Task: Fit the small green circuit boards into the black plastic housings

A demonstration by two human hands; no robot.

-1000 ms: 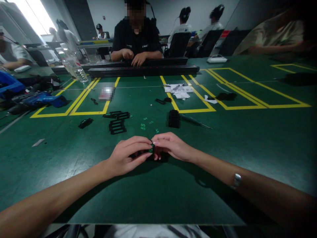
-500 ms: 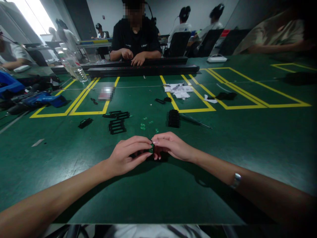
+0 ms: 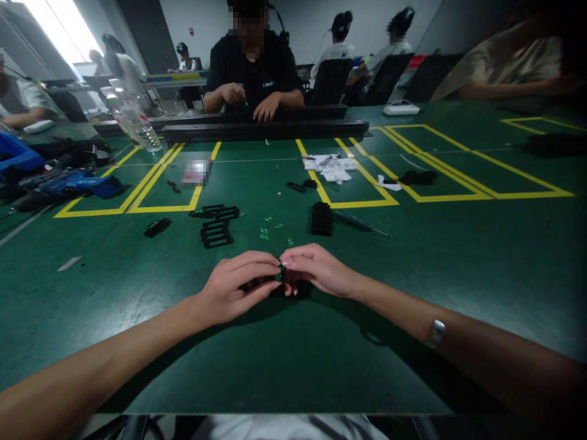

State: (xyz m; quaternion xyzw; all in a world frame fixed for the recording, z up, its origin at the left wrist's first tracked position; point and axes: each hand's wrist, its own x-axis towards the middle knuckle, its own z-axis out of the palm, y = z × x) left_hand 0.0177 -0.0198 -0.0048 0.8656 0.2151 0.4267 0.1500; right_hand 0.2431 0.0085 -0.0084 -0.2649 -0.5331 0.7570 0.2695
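Between both hands, low over the green table, is a small black part with a green piece, mostly covered by fingers. My left hand is closed on it from the left, thumb below and fingers above. From the right, my right hand pinches at its upper edge, the other fingers curled beneath. Just beyond my hands lie several small clear green pieces. Black rectangular frames lie to their left, and a stack of black parts stands to their right.
A screwdriver lies beside the stack. Farther left is a black part with green. White crumpled paper, plastic bottles and long black rails are farther back. A co-worker sits opposite.
My hands stay almost still around the small part. Across the table, the co-worker's hands have shifted slightly to the right and apart.
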